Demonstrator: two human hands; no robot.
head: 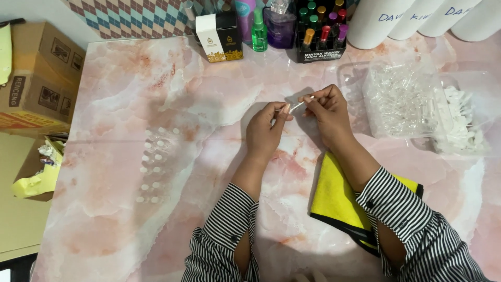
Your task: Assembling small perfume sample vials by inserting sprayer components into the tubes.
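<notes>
Your left hand (266,130) and right hand (326,107) both pinch one tiny clear vial (298,106) (slippery-looking); squeeze unevenly and it could drop onto the counter (156,89).

left hand (265,128) and right hand (324,107) fingertips pinched, nearly meeting

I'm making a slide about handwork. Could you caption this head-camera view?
Left hand and right hand pinch a small clear vial above a pink marble table.

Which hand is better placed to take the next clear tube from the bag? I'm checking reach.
Probably the right hand: it is nearer the bag of clear tubes than the left hand.
</notes>
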